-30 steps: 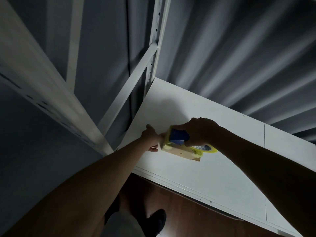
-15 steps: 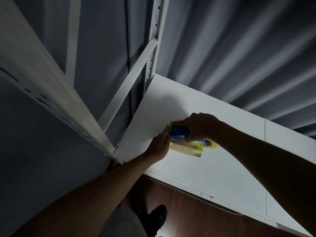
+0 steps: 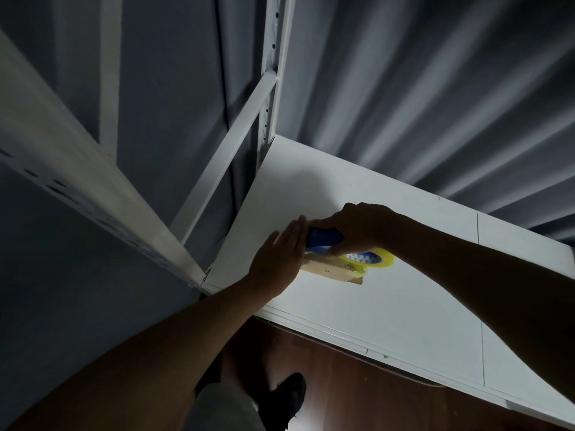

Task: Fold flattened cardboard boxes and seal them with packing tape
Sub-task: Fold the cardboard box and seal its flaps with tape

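Note:
A small brown cardboard box (image 3: 329, 272) lies on the white shelf board (image 3: 389, 306). On top of it sits a tape dispenser (image 3: 323, 237) with a blue handle and a yellow-rimmed roll of tape (image 3: 378, 259). My right hand (image 3: 361, 227) grips the blue handle from above. With its fingers straight, my left hand (image 3: 280, 259) presses flat against the box's left end and hides that end.
White metal rack posts (image 3: 270, 88) and a slanted brace (image 3: 224, 157) rise at the left of the shelf. A grey pleated curtain (image 3: 435, 88) hangs behind. Below the shelf edge lie a dark wooden floor (image 3: 357, 384) and my black shoe (image 3: 289, 396).
My left hand has opened from a curled hold at the box's left end to a flat palm against it. The dispenser and my right hand stay on the box.

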